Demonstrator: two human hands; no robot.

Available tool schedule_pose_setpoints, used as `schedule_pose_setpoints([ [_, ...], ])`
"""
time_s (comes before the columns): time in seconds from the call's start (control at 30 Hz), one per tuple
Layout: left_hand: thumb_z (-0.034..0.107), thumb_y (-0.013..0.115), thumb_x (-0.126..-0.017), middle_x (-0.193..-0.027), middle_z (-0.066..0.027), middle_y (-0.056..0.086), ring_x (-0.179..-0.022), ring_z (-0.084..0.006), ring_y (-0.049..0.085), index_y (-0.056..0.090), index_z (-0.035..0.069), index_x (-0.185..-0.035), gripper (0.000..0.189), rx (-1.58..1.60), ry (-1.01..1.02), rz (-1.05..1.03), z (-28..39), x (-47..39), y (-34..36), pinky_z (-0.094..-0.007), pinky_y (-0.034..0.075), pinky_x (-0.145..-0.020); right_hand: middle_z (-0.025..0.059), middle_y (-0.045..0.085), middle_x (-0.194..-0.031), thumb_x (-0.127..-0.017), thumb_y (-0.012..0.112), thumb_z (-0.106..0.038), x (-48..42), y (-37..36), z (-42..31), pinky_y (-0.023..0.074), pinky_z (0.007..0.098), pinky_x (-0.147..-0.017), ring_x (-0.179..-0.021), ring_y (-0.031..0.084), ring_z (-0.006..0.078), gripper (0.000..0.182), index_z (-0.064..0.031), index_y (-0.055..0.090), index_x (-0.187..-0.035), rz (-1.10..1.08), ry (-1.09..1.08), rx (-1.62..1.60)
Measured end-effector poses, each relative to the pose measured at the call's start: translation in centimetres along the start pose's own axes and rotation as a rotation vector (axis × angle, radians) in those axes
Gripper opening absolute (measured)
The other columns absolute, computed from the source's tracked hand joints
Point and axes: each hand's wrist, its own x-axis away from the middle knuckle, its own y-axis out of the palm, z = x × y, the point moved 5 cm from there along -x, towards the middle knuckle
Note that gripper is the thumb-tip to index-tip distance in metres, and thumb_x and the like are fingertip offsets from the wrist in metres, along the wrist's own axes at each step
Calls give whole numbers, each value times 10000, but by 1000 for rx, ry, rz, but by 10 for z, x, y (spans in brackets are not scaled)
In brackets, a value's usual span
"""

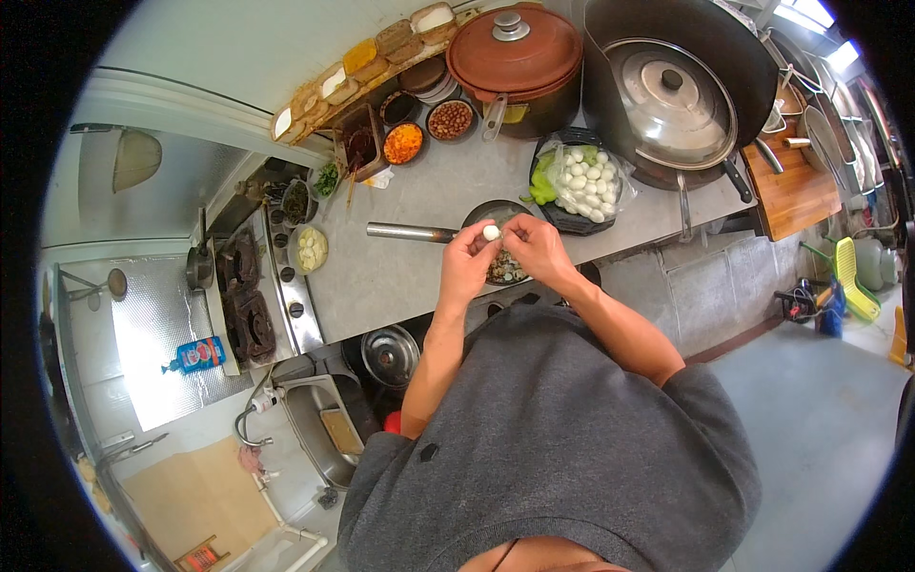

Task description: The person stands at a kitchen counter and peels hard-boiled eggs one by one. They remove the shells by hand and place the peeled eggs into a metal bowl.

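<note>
My left hand (466, 263) holds a small peeled egg (491, 232), white and smooth, probably a quail egg, between thumb and fingers. Close beside it, my right hand (535, 247) has its fingertips bent together; whether they pinch a bit of shell is hidden. Both hands are above a long-handled pan (493, 209), its metal handle (411, 232) pointing left. Speckled eggshell pieces (506, 269) lie in the pan. To the right, a black tray (572, 223) carries a clear plastic bag of several white peeled eggs (590, 182) and green peppers (542, 187).
Behind stand a lidded brown pot (515, 53) and a large wok (672, 100) under a metal lid. Bowls of chopped orange chili (403, 143) and peanuts (450, 119) sit near a spice rack (364, 61). A garlic bowl (312, 250) is beside the gas stove (246, 300). A knife handle (737, 180) juts out right.
</note>
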Motion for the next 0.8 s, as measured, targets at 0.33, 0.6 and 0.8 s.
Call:
schedule_pose_setpoints([
  [0.33,-32,703,-975,-1128,-55,709,-1011,-127,686,619,-17,-1364,398,263,-36,-19,11,2,2,-289,598,-884,206,721,-855,-918,688,-167,0,-3,2,552,417,-697,-769,723,326,191,13,713,-977,-88,151,138],
  [0.6,-59,679,-978,-1132,-42,715,-992,-100,678,631,-14,-1350,378,29,12,30,3,3,4,-257,564,-862,169,730,-887,-921,705,-156,2,1,-9,550,385,-710,-791,695,265,202,23,719,-1013,-11,-45,4],
  [0.8,-19,710,-964,-1056,-45,713,-927,-104,687,678,14,-1289,328,-178,89,79,7,8,4,-263,567,-794,219,729,-911,-906,707,-168,5,1,-13,564,437,-735,-827,725,370,207,22,718,-988,-14,-53,43],
])
